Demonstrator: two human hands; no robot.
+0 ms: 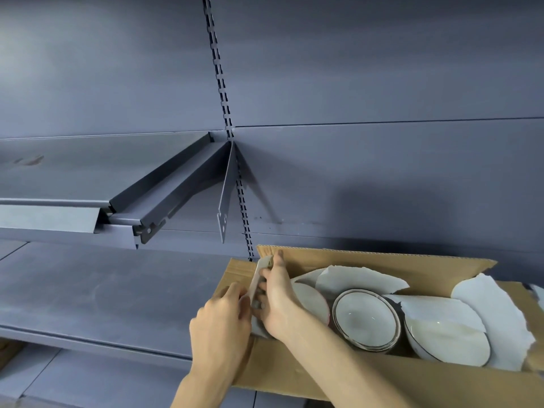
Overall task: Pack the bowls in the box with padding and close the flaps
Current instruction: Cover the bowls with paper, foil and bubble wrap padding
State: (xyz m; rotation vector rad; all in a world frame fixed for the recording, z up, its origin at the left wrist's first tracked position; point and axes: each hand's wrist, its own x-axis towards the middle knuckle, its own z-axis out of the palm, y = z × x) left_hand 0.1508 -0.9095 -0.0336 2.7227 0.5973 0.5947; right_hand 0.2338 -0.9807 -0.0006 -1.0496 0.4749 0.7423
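Note:
An open cardboard box (382, 260) lies on a grey shelf at the lower right. Inside stand white bowls on edge: one with a dark rim (365, 318), another to its right (447, 340), and one partly hidden behind my right hand (312, 298). Grey-white paper padding sheets (359, 279) sit between and behind them, with a larger sheet (500, 316) at the right end. At the box's left end, my left hand (220, 325) and my right hand (276, 301) both grip a grey-white padding piece (259, 275) held upright against the box wall.
The grey metal shelf (117, 293) stretches left of the box. Above it, a shorter shelf (88, 178) juts out at the left with a loose bracket (226, 195) hanging from the slotted upright (217, 69). The back wall is plain grey panels.

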